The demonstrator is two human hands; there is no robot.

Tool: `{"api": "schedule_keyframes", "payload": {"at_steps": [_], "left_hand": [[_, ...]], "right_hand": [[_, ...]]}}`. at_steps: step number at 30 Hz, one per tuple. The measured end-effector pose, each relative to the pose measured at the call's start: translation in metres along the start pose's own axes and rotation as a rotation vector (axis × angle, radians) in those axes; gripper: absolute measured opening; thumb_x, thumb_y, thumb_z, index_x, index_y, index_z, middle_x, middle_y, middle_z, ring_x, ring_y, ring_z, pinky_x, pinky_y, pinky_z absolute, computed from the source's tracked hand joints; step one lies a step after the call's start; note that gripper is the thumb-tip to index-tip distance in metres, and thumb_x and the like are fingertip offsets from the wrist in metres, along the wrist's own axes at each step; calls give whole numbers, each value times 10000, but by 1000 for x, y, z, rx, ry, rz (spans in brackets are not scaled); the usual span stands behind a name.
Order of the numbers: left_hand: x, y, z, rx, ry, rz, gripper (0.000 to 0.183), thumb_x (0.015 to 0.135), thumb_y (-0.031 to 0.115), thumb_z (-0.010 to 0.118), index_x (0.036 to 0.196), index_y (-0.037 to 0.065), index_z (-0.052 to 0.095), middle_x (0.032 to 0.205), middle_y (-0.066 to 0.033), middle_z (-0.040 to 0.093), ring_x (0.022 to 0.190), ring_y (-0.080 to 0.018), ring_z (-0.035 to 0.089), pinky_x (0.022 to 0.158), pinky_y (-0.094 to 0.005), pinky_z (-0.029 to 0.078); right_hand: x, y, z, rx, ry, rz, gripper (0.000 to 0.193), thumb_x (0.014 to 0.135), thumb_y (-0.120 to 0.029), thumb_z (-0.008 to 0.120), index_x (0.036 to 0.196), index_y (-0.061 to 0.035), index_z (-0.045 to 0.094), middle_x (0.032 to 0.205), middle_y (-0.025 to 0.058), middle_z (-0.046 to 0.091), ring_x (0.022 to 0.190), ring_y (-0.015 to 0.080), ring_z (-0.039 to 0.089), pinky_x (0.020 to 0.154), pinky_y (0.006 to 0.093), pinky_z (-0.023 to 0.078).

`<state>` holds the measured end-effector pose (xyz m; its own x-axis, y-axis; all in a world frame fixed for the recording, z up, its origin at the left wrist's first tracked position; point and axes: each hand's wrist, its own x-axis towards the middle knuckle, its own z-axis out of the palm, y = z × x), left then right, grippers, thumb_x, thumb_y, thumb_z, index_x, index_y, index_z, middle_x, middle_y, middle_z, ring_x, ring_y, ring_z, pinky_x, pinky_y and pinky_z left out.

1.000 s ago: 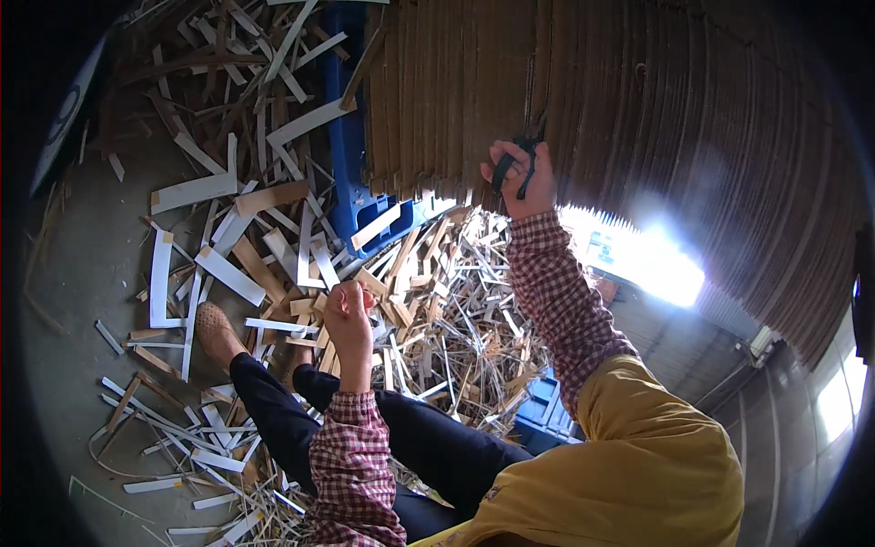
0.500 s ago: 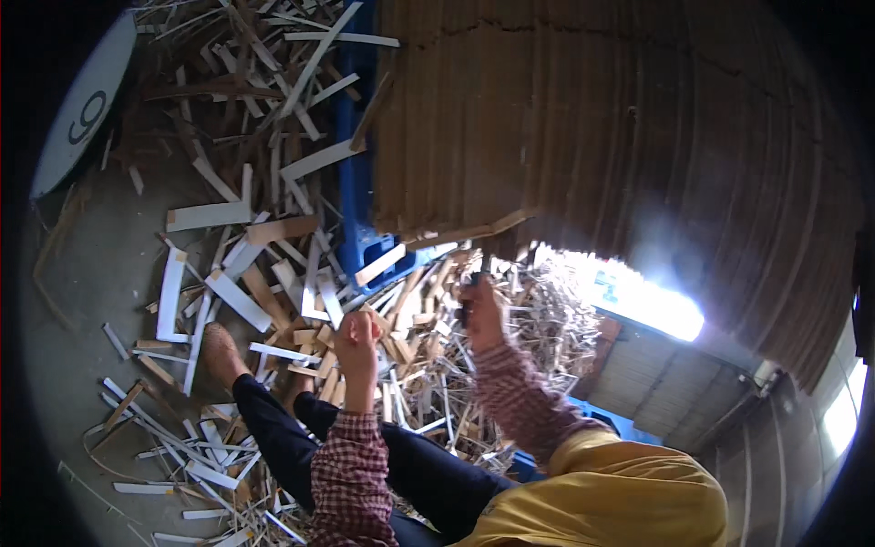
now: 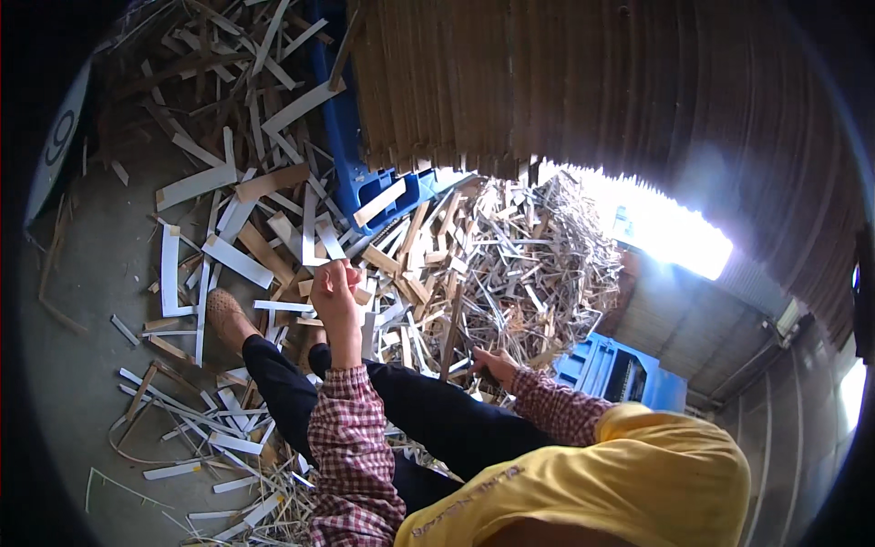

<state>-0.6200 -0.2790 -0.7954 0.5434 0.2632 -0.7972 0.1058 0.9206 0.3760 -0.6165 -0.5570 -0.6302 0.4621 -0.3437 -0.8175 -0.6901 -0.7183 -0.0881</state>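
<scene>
My left hand [image 3: 335, 290] is raised above the scrap pile with its fingers curled into a fist, and nothing shows sticking out of it. Lower and to the right, my right hand [image 3: 496, 366] is near my thigh, with its fingers bent and one pointing left. Whatever it may hold is dark and too small to make out. Just left of its fingertips a narrow brown cardboard strip [image 3: 452, 333] stands out steeply; contact with the hand cannot be told. Beyond both hands rises a tall stack of brown cardboard sheets [image 3: 583, 82] with a ragged lower edge.
White and brown cardboard offcuts [image 3: 232, 260] cover much of the floor around my feet. A blue plastic pallet [image 3: 342, 137] lies under the stack. Another blue plastic piece [image 3: 661, 387] is at the right. A white numbered board [image 3: 59, 137] leans at the far left.
My right hand has come down from the stack's lower edge toward my thigh. The brown strip now shows beside it. My left fist has shifted slightly up and left in the view, which has also moved.
</scene>
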Motion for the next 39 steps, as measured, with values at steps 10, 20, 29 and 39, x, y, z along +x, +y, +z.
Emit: {"api": "schedule_keyframes", "payload": {"at_steps": [10, 20, 29, 39], "left_hand": [[-11, -19, -7, 104, -36, -36, 204, 845, 255, 513, 814, 60, 561, 660, 22, 542, 604, -38, 511, 543, -151, 385], [-15, -42, -9, 204, -69, -78, 248, 841, 322, 513, 842, 82, 572, 695, 5, 567, 651, -75, 567, 586, -168, 434], [-20, -46, -17, 251, -101, -42, 250, 845, 320, 505, 844, 78, 564, 686, 1, 567, 624, -88, 570, 570, -173, 424], [-23, -46, -16, 111, -76, -72, 239, 854, 274, 498, 787, 47, 536, 618, 14, 514, 562, -40, 466, 513, -167, 356]], "right_hand": [[17, -160, -21, 369, 28, -507, 490, 856, -431, 408, 962, 7, 598, 1034, 95, 570, 994, 164, 511, 787, 321, 419], [52, -157, -33, 640, 121, -518, 431, 885, -376, 374, 896, 24, 538, 926, 169, 589, 761, 210, 586, 566, 318, 499], [22, -129, -35, 459, -77, -658, 462, 878, -368, 391, 1008, 50, 542, 1011, 164, 569, 852, 205, 572, 702, 345, 479], [54, -112, -46, 788, -69, -522, 302, 874, -319, 425, 850, -29, 508, 645, 53, 546, 520, 133, 514, 440, 266, 418]]}}
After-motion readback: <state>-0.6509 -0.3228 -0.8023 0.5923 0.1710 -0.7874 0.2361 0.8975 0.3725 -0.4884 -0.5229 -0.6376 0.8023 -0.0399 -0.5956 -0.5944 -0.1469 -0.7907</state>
